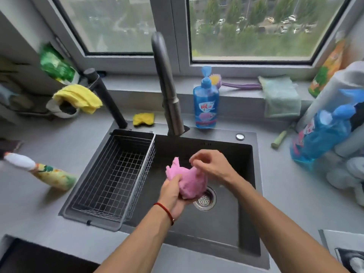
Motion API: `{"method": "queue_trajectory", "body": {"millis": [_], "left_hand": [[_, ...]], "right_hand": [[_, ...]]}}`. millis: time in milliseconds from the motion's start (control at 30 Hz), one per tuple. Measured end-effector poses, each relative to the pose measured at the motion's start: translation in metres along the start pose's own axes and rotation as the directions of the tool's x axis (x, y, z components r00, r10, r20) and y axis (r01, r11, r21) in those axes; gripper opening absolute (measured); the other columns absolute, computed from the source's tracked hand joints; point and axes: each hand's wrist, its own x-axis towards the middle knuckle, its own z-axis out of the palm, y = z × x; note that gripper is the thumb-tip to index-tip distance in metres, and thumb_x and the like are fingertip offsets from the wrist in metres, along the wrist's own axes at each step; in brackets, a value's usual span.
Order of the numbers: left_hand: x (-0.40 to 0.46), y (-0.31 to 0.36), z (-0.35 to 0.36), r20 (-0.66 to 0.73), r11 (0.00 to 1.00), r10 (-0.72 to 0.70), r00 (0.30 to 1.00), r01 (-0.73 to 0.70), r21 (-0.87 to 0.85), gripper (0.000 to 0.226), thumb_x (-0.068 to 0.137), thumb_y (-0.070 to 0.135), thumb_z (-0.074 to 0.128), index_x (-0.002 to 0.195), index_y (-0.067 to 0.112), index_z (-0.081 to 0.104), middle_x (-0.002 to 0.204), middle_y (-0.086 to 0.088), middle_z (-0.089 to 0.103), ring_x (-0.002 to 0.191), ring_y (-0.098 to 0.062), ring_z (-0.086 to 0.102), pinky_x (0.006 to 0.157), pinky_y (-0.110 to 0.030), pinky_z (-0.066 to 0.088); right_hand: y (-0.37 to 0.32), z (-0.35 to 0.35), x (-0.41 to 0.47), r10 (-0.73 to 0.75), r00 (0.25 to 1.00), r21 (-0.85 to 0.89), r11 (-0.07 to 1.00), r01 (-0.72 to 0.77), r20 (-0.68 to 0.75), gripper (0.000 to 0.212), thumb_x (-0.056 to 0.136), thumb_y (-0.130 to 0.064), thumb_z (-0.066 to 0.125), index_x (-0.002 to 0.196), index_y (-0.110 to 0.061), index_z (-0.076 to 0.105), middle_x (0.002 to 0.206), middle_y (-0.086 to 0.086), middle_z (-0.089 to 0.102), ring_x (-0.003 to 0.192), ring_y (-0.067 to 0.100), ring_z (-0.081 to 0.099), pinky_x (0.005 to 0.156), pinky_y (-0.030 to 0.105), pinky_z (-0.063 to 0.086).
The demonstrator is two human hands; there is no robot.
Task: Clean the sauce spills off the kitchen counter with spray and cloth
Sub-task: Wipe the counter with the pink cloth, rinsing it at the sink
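A bunched pink cloth [190, 180] hangs over the dark sink [226, 219], just above the metal drain [205, 200]. My left hand [171, 194] grips it from below, a red string around that wrist. My right hand [211, 164] pinches the cloth's upper right edge between the fingertips. A spray bottle with a white head and a yellow-green label [42, 171] lies tilted on the grey counter [39, 201] to the left of the sink. No sauce spill shows clearly on the counter.
A wire basket [116, 178] fills the sink's left part. The tall grey faucet [167, 85] rises behind it, beside a blue soap bottle [205, 103] and a yellow sponge [143, 119]. Yellow cloths [78, 97] lie back left; a blue spray bottle [323, 134] stands right.
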Motion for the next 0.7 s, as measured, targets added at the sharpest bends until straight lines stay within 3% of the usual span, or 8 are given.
{"method": "queue_trajectory", "body": {"millis": [67,133,167,333,500,600,700], "left_hand": [[0.001,0.013,-0.014,-0.035,0.999,-0.017,0.999,0.015,-0.039,0.038,0.098,0.002,0.043,0.123,0.024,0.061,0.118,-0.023,0.066,0.115,-0.048,0.061,0.088,-0.075,0.048],[-0.003,0.023,-0.021,0.028,0.997,-0.035,0.999,0.037,-0.071,0.037,0.095,-0.006,0.039,0.118,0.015,0.059,0.118,-0.029,0.065,0.113,-0.05,0.062,0.088,-0.074,0.049],[-0.007,0.027,-0.021,0.068,0.994,-0.055,0.996,0.061,-0.086,0.036,0.095,-0.006,0.038,0.119,0.011,0.058,0.12,-0.032,0.064,0.111,-0.051,0.063,0.086,-0.072,0.051],[-0.003,0.035,-0.024,0.093,0.978,-0.135,0.987,0.148,-0.149,0.044,0.094,-0.003,0.04,0.139,-0.003,0.04,0.131,-0.04,0.054,0.116,-0.057,0.057,0.077,-0.063,0.058],[0.005,0.03,-0.022,0.108,0.967,-0.187,0.976,0.202,-0.152,0.048,0.092,-0.003,0.04,0.14,0.001,0.039,0.132,-0.039,0.054,0.115,-0.056,0.059,0.082,-0.065,0.056],[0.01,0.023,-0.016,0.099,0.958,-0.244,0.965,0.256,-0.132,0.044,0.093,-0.001,0.04,0.136,-0.001,0.044,0.131,-0.037,0.056,0.117,-0.054,0.058,0.09,-0.067,0.052],[0.018,0.016,-0.014,0.112,0.946,-0.307,0.945,0.316,-0.077,0.047,0.091,-0.001,0.039,0.135,0.006,0.052,0.131,-0.033,0.058,0.115,-0.05,0.061,0.089,-0.065,0.054]], "right_hand": [[-0.004,0.002,0.04,-0.028,0.986,-0.051,0.999,0.02,-0.166,0.035,0.097,-0.017,0.065,0.132,-0.022,0.068,0.133,-0.002,0.067,0.116,0.011,0.065,0.108,0.039,0.053],[-0.008,0.006,0.077,-0.011,0.991,-0.075,0.997,0.001,-0.133,0.057,0.103,-0.015,0.061,0.156,-0.024,0.043,0.162,0.002,0.042,0.146,0.016,0.042,0.124,0.04,0.035],[-0.009,0.009,0.091,0.012,0.996,-0.083,0.996,-0.02,-0.091,0.061,0.104,-0.016,0.059,0.16,-0.025,0.036,0.166,0.001,0.035,0.151,0.017,0.035,0.126,0.04,0.031],[-0.008,0.025,0.11,0.035,0.992,-0.129,0.99,-0.05,-0.123,0.043,0.102,-0.015,0.06,0.145,-0.022,0.053,0.145,0.005,0.059,0.132,0.022,0.056,0.115,0.044,0.046],[-0.011,0.027,0.096,0.092,0.994,-0.036,0.995,-0.094,-0.064,0.046,0.104,-0.01,0.053,0.149,-0.023,0.051,0.149,0.006,0.058,0.136,0.025,0.055,0.112,0.04,0.045],[-0.001,0.025,0.072,0.234,0.972,0.105,0.967,-0.231,-0.011,0.055,0.106,-0.016,0.05,0.158,-0.025,0.038,0.162,0.005,0.042,0.143,0.024,0.048,0.113,0.041,0.044],[0.035,0.033,0.031,0.49,0.839,0.166,0.831,-0.531,0.236,0.049,0.099,-0.048,0.055,0.134,-0.014,0.064,0.137,0.018,0.064,0.112,0.029,0.065,0.1,0.051,0.052]]}}
